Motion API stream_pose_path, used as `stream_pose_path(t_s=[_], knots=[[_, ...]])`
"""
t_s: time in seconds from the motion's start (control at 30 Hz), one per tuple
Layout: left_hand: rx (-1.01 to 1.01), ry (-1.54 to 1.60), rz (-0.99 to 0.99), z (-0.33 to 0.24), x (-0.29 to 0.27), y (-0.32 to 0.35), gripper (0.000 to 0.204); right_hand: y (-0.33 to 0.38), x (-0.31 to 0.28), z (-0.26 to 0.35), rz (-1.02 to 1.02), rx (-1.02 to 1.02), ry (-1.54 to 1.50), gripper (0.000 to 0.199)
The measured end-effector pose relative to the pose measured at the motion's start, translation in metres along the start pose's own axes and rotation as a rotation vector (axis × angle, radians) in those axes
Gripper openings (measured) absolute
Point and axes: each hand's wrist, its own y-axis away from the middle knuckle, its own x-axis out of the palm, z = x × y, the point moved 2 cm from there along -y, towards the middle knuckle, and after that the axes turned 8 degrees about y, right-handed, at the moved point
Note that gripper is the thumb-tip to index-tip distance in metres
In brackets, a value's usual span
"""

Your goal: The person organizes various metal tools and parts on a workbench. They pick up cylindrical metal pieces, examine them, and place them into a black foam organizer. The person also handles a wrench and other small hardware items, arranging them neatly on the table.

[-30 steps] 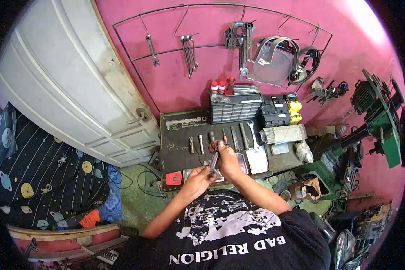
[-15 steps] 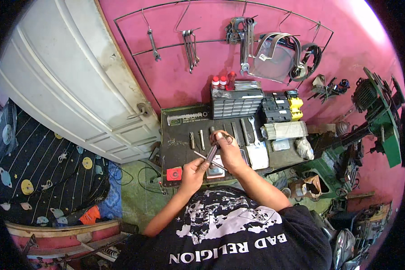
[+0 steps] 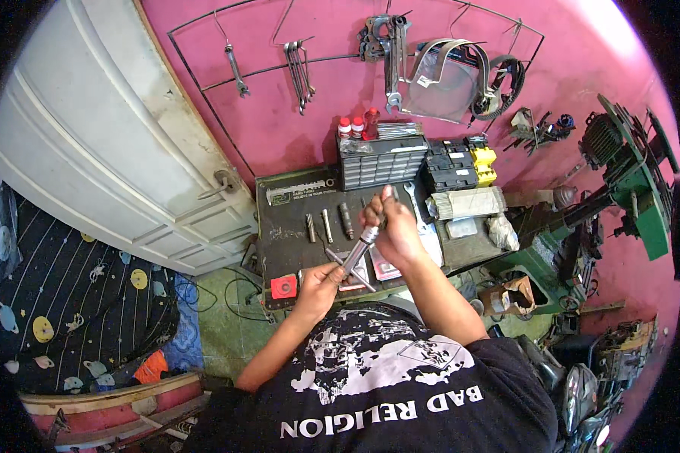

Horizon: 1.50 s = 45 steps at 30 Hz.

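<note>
Pink wall (image 3: pixel 268 128) backs the cluttered bench (image 3: pixel 279 249) I look down on through the head camera, with a white door (image 3: pixel 113 136) to the left. I have the left hand (image 3: pixel 321 291) low, reaching in over the near edge, its thumb and fingers closed on the lower end of a silver T-handled tool (image 3: pixel 357 259). That tool is held above the bench, tilted up and to the right, its thin crossbar (image 3: pixel 364 281) slanting down rightward. My right hand (image 3: pixel 398 235) is at the tool's upper end, fingers curled and knuckles toward the drawer cabinet (image 3: pixel 383 167); I cannot tell whether it grips the tool or something at its tip.

Left of the tool I see a fluted bit (image 3: pixel 310 228), a slim metal rod (image 3: pixel 326 226) and a dark cylinder (image 3: pixel 346 220) in a row, with a red square piece (image 3: pixel 284 287) near the front edge. My right hand and forearm block part of the bench and overlap a white packet (image 3: pixel 431 247); beyond them lies an open-ended wrench (image 3: pixel 415 200).

Against half a second ago, the view has shifted, more of the tool's silver body shows below the right hand, and the dark cylinder is now plainly visible beside it.
</note>
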Motion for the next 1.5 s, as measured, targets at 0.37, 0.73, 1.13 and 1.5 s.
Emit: stream_pose_path(t_s=[0.37, 0.73, 1.13, 1.5], knots=[[0.015, -0.149, -0.051, -0.018, 0.013, 0.004, 0.027, 0.028, -0.012, -0.005, 0.243, -0.202, 0.673, 0.033], [0.73, -1.235, -0.057, -0.06, 0.051, 0.012, 0.023, 0.032, -0.017, 0.01, -0.054, -0.048, 1.134, 0.035], [0.416, -0.889, -0.139, -0.045, 0.033, 0.015, 0.02, 0.024, -0.05, 0.002, -0.06, 0.076, 0.999, 0.046], [0.286, -0.693, -0.118, -0.029, 0.03, 0.015, 0.028, 0.024, -0.043, 0.012, 0.274, -0.299, 1.143, 0.028]])
